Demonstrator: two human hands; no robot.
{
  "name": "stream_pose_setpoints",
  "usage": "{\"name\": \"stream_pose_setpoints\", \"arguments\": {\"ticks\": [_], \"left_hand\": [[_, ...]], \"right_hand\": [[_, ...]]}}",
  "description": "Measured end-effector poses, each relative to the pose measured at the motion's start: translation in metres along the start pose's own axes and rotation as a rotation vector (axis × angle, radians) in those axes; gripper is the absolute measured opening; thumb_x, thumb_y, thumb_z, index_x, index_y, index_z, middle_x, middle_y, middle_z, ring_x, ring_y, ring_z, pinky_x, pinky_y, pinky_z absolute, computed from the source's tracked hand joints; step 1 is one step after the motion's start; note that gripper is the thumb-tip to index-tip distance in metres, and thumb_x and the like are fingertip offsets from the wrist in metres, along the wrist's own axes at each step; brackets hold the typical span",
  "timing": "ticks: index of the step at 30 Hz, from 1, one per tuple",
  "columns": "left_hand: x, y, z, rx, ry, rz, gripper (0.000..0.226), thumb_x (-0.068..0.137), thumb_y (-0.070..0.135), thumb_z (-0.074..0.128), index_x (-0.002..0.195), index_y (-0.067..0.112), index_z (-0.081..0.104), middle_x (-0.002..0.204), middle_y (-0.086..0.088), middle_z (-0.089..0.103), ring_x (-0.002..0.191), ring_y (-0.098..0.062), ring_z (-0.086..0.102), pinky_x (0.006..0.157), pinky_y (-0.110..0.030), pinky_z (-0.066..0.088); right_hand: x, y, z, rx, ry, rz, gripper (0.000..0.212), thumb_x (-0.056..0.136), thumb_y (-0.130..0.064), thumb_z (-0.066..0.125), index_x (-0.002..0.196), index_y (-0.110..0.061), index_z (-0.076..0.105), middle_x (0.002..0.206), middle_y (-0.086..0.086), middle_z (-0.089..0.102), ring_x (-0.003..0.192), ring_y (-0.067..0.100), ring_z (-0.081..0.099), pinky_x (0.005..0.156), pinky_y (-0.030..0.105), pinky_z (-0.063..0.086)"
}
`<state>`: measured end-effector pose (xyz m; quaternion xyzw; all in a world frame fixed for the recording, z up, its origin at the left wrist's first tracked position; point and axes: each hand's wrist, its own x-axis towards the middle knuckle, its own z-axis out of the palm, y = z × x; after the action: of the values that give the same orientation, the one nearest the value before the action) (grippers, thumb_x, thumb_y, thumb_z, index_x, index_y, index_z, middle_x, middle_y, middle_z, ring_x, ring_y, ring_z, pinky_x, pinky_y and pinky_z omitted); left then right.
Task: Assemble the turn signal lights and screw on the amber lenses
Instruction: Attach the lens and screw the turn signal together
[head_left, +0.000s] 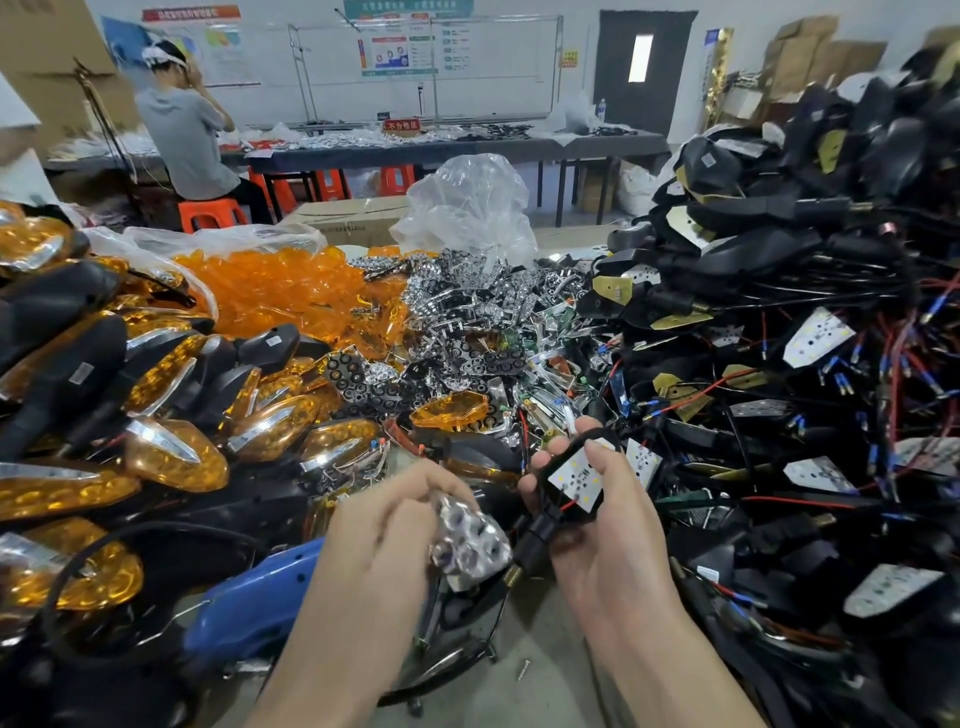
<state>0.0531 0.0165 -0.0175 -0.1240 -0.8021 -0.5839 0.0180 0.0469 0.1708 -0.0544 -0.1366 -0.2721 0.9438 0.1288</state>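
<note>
The heap of black wired housings (779, 291), from 1 to 4 o'clock, is the largest hazard. It leans towards the work spot and its red and blue leads are tangled, so a tug on one could drag others down onto the hands. At 9 o'clock lie the finished lights (171, 452), which could slide just as easily. The bag of amber lenses (270, 291) is at 11 o'clock and the shiny reflectors (467, 301) are at 12, both within reach. A blue power screwdriver (249, 608) lies at 7 o'clock.

At centre, the right hand (608, 530) cradles one housing (543, 530), fingers curled beneath and thumb across the white LED board (576, 475). The left hand (384, 535), blurred, has its fingers closed round a reflector (467, 535), just beside the housing at its 8 o'clock.

The likely slip is seating the reflector with its holes off the LEDs, or trapping the red wire at the board's lower edge beneath it. The thumb also covers part of the board and would block the fit. A loose screw (523, 669) at 6 o'clock could easily be knocked away.
</note>
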Motion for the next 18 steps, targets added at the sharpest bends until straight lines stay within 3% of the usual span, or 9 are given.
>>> {"name": "stream_pose_setpoints", "arguments": {"ticks": [2, 6, 10, 14, 16, 18], "left_hand": [[-0.011, 0.001, 0.003, 0.095, -0.108, 0.183, 0.036, 0.081, 0.026, 0.034, 0.077, 0.031, 0.069, 0.044, 0.001, 0.039, 0.042, -0.008, 0.032, 0.044, -0.021, 0.026], [-0.013, -0.010, 0.005, 0.315, -0.174, 0.284, 0.047, 0.081, 0.049, 0.029, 0.070, 0.029, 0.070, 0.046, 0.011, 0.050, 0.044, -0.008, 0.046, 0.044, -0.014, 0.028], [-0.014, -0.019, 0.012, 0.560, -0.102, 0.327, 0.048, 0.080, 0.056, 0.022, 0.077, 0.031, 0.063, 0.061, 0.010, 0.059, 0.059, -0.013, 0.055, 0.049, -0.020, 0.032], [-0.013, -0.019, 0.017, 0.619, -0.064, 0.281, 0.036, 0.075, 0.066, 0.018, 0.097, 0.053, 0.044, 0.071, 0.029, 0.062, 0.063, 0.005, 0.055, 0.051, -0.017, 0.032], [-0.014, -0.019, 0.020, 0.694, -0.061, 0.255, 0.047, 0.070, 0.074, 0.012, 0.105, 0.057, 0.037, 0.077, 0.040, 0.059, 0.065, 0.009, 0.054, 0.056, -0.015, 0.036], [-0.014, -0.021, 0.022, 0.775, -0.090, 0.247, 0.056, 0.068, 0.076, 0.008, 0.110, 0.054, 0.038, 0.092, 0.036, 0.063, 0.071, 0.005, 0.057, 0.068, -0.017, 0.043]], "right_hand": [[0.000, -0.003, 0.001, 0.007, 0.000, -0.001, 0.021, 0.104, -0.013, 0.046, 0.104, -0.015, 0.066, 0.076, 0.005, 0.065, 0.064, 0.020, 0.065, 0.056, 0.032, 0.056], [0.001, -0.006, 0.003, 0.023, 0.013, -0.049, 0.020, 0.104, -0.011, 0.043, 0.106, -0.013, 0.063, 0.074, 0.005, 0.064, 0.062, 0.020, 0.065, 0.055, 0.032, 0.056], [0.001, -0.007, 0.002, 0.037, 0.006, -0.068, 0.021, 0.105, -0.011, 0.042, 0.106, -0.013, 0.062, 0.075, 0.005, 0.064, 0.063, 0.019, 0.065, 0.056, 0.031, 0.057], [0.002, -0.006, 0.000, 0.027, -0.004, -0.085, 0.022, 0.105, -0.011, 0.040, 0.106, -0.014, 0.062, 0.074, 0.004, 0.064, 0.063, 0.018, 0.065, 0.055, 0.031, 0.056], [0.002, -0.005, 0.000, 0.031, -0.005, -0.088, 0.022, 0.105, -0.010, 0.040, 0.104, -0.013, 0.062, 0.073, 0.004, 0.064, 0.062, 0.018, 0.065, 0.054, 0.031, 0.055], [0.003, -0.005, 0.001, 0.041, -0.003, -0.085, 0.022, 0.105, -0.010, 0.040, 0.103, -0.013, 0.062, 0.073, 0.004, 0.064, 0.062, 0.018, 0.065, 0.054, 0.031, 0.055]]}}
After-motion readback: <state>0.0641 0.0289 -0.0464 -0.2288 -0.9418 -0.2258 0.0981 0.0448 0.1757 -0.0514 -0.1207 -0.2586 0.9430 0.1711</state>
